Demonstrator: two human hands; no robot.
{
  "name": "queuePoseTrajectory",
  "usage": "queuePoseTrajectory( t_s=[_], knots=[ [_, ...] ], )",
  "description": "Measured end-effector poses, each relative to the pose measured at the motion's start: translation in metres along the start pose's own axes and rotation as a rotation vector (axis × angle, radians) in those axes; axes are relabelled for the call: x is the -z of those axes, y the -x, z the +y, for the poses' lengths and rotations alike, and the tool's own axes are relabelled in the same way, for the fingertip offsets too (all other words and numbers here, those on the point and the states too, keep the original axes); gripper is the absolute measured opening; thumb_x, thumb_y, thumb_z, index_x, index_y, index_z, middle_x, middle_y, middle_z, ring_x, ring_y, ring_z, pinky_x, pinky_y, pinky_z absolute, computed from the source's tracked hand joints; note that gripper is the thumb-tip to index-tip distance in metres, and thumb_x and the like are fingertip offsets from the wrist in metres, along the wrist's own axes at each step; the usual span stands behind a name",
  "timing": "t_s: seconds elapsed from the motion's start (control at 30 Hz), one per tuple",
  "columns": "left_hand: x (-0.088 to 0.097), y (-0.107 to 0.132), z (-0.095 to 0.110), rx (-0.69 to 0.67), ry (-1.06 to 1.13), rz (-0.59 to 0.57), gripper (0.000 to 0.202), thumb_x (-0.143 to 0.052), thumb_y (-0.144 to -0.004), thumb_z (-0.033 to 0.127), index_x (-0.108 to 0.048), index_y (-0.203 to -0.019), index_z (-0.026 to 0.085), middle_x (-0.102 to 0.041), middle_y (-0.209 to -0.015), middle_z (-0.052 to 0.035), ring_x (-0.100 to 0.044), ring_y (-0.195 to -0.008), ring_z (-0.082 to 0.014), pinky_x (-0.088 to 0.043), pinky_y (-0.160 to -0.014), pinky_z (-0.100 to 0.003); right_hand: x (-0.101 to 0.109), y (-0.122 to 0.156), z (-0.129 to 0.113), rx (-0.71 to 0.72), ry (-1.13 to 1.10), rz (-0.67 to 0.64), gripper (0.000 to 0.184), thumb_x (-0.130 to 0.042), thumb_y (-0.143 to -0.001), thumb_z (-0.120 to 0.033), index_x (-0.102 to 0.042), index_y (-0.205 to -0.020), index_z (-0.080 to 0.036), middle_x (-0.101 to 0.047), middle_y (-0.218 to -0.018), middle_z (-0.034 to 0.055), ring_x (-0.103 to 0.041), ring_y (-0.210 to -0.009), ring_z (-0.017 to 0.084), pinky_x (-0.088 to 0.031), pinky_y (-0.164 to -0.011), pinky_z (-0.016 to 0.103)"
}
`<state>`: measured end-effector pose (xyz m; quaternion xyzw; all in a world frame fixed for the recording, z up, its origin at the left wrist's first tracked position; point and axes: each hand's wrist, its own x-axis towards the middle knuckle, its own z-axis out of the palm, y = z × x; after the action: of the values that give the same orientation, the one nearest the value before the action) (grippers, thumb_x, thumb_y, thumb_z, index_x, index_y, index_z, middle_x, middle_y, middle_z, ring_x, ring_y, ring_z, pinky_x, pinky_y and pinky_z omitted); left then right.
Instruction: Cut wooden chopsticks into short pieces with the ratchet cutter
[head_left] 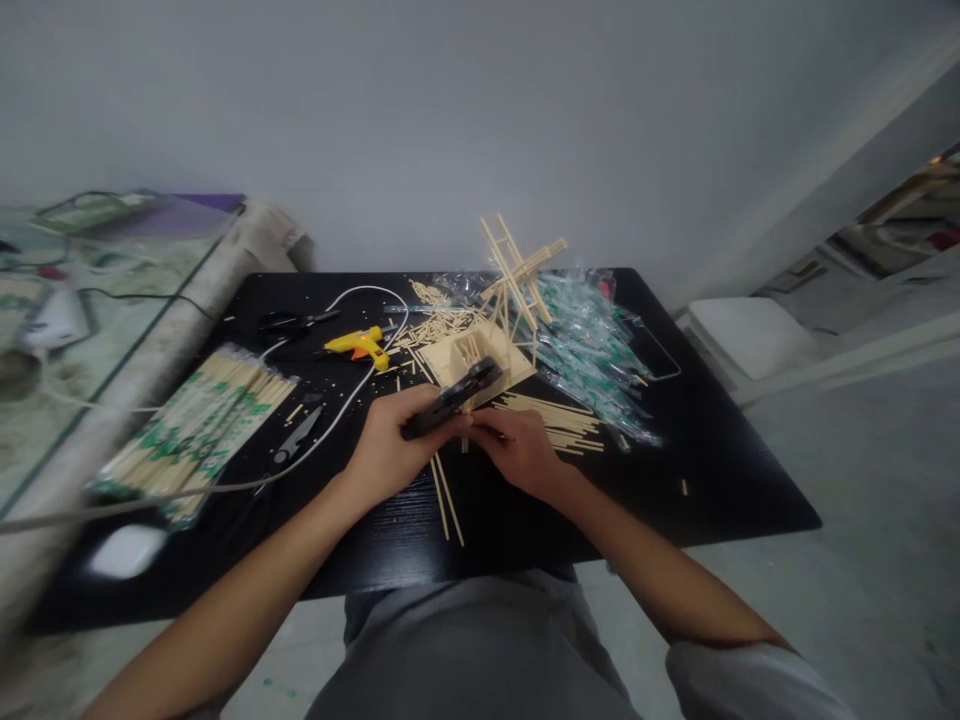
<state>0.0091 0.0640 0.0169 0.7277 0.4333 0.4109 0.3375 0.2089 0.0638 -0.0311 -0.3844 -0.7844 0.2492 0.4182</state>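
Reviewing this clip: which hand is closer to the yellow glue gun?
Left. The left hand, gripping a black tool, is nearer the person and slightly right of the yellow glue gun; the right hand is farther to its right.

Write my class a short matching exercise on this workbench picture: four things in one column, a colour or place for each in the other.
1. Glue gun
2. Black tool
3. White rounded object
4. Crossed stick frame

A. Near the front left corner of the table
B. Yellow
C. Towards the back wall
D. In the left hand

Pairs: 1-B, 2-D, 3-A, 4-C
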Motion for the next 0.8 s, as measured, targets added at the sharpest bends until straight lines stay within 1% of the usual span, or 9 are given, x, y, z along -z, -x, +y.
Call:
queuePoseTrajectory(
  t_s=[0.1,0.17,0.23,0.3,0.37,0.43,0.5,0.6,0.8],
  knots=[
    [0.007,0.002,0.005,0.020,-0.022,-0.034,0.020,-0.070,-0.092,0.037,-0.071,-0.088,0.017,-0.072,-0.083,-0.0021,-0.068,-0.080,-0.0184,-0.052,-0.075,-0.029,-0.002,0.000,0.001,0.041,-0.011,0.017,0.023,-0.064,-0.103,-0.037,-0.080,-0.100,-0.021,-0.082,-0.082,0.0030,-0.074,-0.067,0.016,-0.053,-0.067,0.023],
    [0.018,0.004,0.008,0.023,-0.099,-0.014,0.022,-0.066,-0.094,0.038,-0.070,-0.102,0.018,-0.073,-0.086,-0.0013,-0.068,-0.079,-0.0177,-0.052,-0.074,-0.028,-0.003,0.000,0.001,0.049,-0.036,0.015,0.019,-0.066,-0.101,-0.035,-0.079,-0.100,-0.021,-0.083,-0.087,0.0036,-0.076,-0.071,0.016,-0.055,-0.071,0.023],
    [0.033,0.008,0.011,0.026,-0.251,0.013,0.030,-0.064,-0.095,0.039,-0.065,-0.118,0.020,-0.073,-0.090,-0.0005,-0.067,-0.077,-0.0171,-0.052,-0.072,-0.028,-0.003,-0.001,0.000,0.045,-0.062,0.012,0.017,-0.067,-0.101,-0.033,-0.079,-0.100,-0.021,-0.084,-0.092,0.0041,-0.078,-0.077,0.017,-0.056,-0.075,0.024],
    [0.048,0.013,0.012,0.022,-0.439,-0.031,0.034,-0.059,-0.098,0.041,-0.062,-0.124,0.020,-0.074,-0.102,-0.0040,-0.069,-0.085,-0.0201,-0.053,-0.080,-0.032,-0.003,-0.002,0.000,0.035,-0.074,0.013,0.016,-0.067,-0.101,-0.033,-0.078,-0.100,-0.021,-0.084,-0.095,0.0041,-0.080,-0.082,0.018,-0.057,-0.077,0.024],
    [0.061,0.017,0.011,0.010,-0.615,-0.082,0.039,-0.055,-0.099,0.043,-0.061,-0.127,0.017,-0.072,-0.115,-0.0102,-0.069,-0.098,-0.0267,-0.054,-0.089,-0.039,-0.003,-0.002,-0.001,0.029,-0.075,0.017,0.016,-0.067,-0.101,-0.033,-0.078,-0.100,-0.021,-0.084,-0.095,0.0041,-0.080,-0.082,0.018,-0.057,-0.077,0.024],
    [0.068,0.021,0.010,0.006,-0.800,-0.125,0.043,-0.053,-0.098,0.042,-0.060,-0.129,0.014,-0.070,-0.118,-0.0161,-0.068,-0.105,-0.0335,-0.053,-0.091,-0.046,-0.003,-0.002,-0.001,0.027,-0.078,0.014,0.018,-0.066,-0.101,-0.034,-0.078,-0.100,-0.021,-0.084,-0.094,0.0043,-0.079,-0.081,0.018,-0.057,-0.077,0.025],
    [0.070,0.023,0.011,0.002,-0.968,-0.163,0.045,-0.052,-0.097,0.040,-0.060,-0.131,0.012,-0.069,-0.116,-0.0189,-0.067,-0.103,-0.0368,-0.054,-0.088,-0.050,-0.003,-0.002,-0.001,0.026,-0.072,0.012,0.019,-0.065,-0.102,-0.034,-0.078,-0.100,-0.020,-0.083,-0.092,0.0048,-0.079,-0.078,0.018,-0.056,-0.076,0.025],
    [0.066,0.022,0.020,-0.041,-1.136,-0.223,0.045,-0.053,-0.097,0.035,-0.059,-0.135,0.012,-0.068,-0.112,-0.0182,-0.066,-0.098,-0.0368,-0.054,-0.086,-0.050,-0.003,-0.003,-0.001,0.041,-0.029,0.026,0.020,-0.066,-0.101,-0.034,-0.078,-0.097,-0.019,-0.082,-0.084,0.0044,-0.075,-0.070,0.016,-0.053,-0.069,0.023],
    [0.054,0.019,0.037,-0.109,-1.258,-0.272,0.042,-0.056,-0.096,0.030,-0.062,-0.134,0.013,-0.069,-0.104,-0.0159,-0.066,-0.093,-0.0361,-0.053,-0.083,-0.050,-0.003,-0.002,0.002,0.092,0.072,0.045,0.016,-0.067,-0.101,-0.028,-0.079,-0.096,-0.018,-0.075,-0.069,0.0023,-0.065,-0.056,0.013,-0.044,-0.060,0.022]
  ],
)
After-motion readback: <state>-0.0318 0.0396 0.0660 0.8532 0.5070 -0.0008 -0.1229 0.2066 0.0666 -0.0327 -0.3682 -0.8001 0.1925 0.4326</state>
